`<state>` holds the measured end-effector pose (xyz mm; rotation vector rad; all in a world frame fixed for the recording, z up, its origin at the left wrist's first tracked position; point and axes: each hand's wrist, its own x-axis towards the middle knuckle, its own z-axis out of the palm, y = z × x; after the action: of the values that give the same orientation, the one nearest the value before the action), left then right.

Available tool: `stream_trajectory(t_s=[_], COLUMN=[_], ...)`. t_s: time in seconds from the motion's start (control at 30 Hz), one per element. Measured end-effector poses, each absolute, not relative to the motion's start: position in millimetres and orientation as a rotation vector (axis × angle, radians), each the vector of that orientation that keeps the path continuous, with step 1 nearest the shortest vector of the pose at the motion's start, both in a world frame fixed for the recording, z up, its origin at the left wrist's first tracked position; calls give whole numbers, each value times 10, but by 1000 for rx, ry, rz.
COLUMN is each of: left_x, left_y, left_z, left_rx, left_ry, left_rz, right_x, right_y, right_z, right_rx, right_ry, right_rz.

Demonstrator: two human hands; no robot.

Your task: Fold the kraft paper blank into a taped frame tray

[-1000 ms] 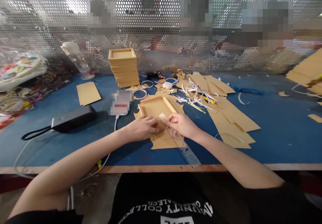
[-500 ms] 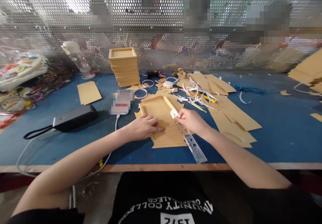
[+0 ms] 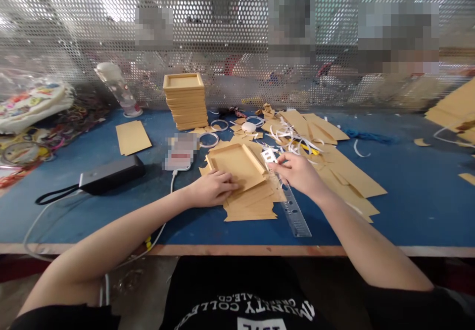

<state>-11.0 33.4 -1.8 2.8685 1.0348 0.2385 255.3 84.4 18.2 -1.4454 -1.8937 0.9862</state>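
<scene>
A tan cardboard tray (image 3: 233, 159), its left, far and right edges raised, lies before me on flat card sheets (image 3: 250, 209). My left hand (image 3: 213, 186) rests on its near left part, fingers loosely bent and apart, gripping nothing. Just right of the tray, my right hand (image 3: 299, 171) pinches a clear plastic ruler (image 3: 295, 216) with round holes. The ruler slants towards the table's front edge. A white slotted piece (image 3: 268, 156) sticks out beyond my right fingertips; whether it belongs to the ruler, I cannot tell.
Behind the tray stands a stack of finished-looking trays (image 3: 187, 105). A phone (image 3: 181, 152) on a white cable and a black pouch (image 3: 113, 174) lie left. Card sheets (image 3: 352, 171) and white strips (image 3: 291, 139) spread right. A perforated metal screen (image 3: 230, 28) closes the back.
My right hand has moved right, away from the tray's right edge, with the ruler and white piece. My left hand stays on the tray.
</scene>
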Motion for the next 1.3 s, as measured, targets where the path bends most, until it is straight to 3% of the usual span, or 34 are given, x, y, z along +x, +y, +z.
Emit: stream_trajectory(t_s=[0.27,0.67,1.03,1.3], left_x=[-69,-69,-69,-79], left_y=[288,304,304,313], left_z=[-22,-3,4,3], left_rx=[2777,2808,2813,2803], left_ry=[1212,1205,1184,1179], left_rz=[314,231,206,238], right_x=[2224,2035,2312,2662], right_y=[592,450,658,913], right_z=[31,-33,116,238], right_rx=[-1327,-1338,-1669,-1885], right_ry=[-2010,-2326,-2396,-2512], right_rz=[1439,1190,943,1046])
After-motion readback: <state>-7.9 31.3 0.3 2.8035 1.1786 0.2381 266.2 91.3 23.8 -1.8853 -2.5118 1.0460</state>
